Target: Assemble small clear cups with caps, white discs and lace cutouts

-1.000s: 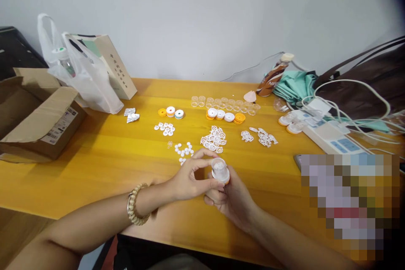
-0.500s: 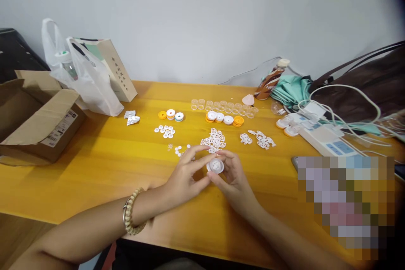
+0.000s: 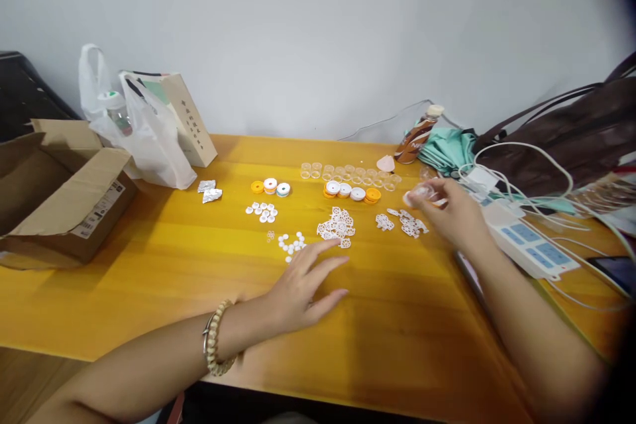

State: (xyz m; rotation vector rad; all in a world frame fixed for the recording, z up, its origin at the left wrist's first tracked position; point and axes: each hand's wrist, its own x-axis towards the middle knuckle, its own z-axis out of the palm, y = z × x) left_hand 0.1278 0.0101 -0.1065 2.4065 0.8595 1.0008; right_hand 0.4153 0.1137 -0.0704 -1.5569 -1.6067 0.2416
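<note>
My right hand [image 3: 450, 212] is at the right of the table, its fingers closed round a small round clear-and-white plastic piece [image 3: 417, 195]. The fingers partly cover that piece, and its details are blurred. My left hand [image 3: 303, 285] hovers over the front of the table with fingers spread, holding nothing. Just beyond its fingertips lies a pile of white lattice-like plastic parts [image 3: 336, 222]. Small white round pieces [image 3: 292, 245] are scattered beside it. Further back are a row of clear plastic cups [image 3: 358, 175] and some white and orange round discs [image 3: 357, 194].
A power strip [image 3: 531, 245] with white cables lies on the right, near a dark bag [image 3: 556, 139]. A bottle [image 3: 417, 136] stands by the wall. An open cardboard box [image 3: 74, 212], a white plastic bag [image 3: 154, 152] and foil pieces [image 3: 211, 195] are on the left.
My hands have parted. The right one has moved right and away from me with the round plastic piece; the left has let go and opened, staying near the front.
</note>
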